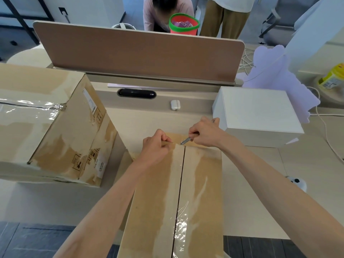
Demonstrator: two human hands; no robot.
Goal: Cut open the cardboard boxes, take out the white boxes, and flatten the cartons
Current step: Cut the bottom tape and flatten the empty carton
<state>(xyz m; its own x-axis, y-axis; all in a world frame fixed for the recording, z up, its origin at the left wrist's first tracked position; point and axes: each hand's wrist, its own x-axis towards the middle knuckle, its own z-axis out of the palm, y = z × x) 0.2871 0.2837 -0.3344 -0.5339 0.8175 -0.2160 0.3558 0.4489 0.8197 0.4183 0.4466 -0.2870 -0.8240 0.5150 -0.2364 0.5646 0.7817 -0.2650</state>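
Observation:
A brown cardboard box (154,202) stands in front of me on the desk, its two top flaps meeting at a dark centre seam with clear tape along it. My left hand (155,144) grips the far edge of the left flap. My right hand (203,134) holds a small metal knife (185,140) with its blade at the far end of the seam. A white box (258,116) sits on the desk to the right. A second, larger taped carton (46,123) lies on its side at the left.
A brown desk divider (139,53) runs across the back, with people standing behind it. A white earbud case (175,105) and a black cable slot (136,93) lie near it. Cables (323,123) and a yellow jar (333,77) are at the right.

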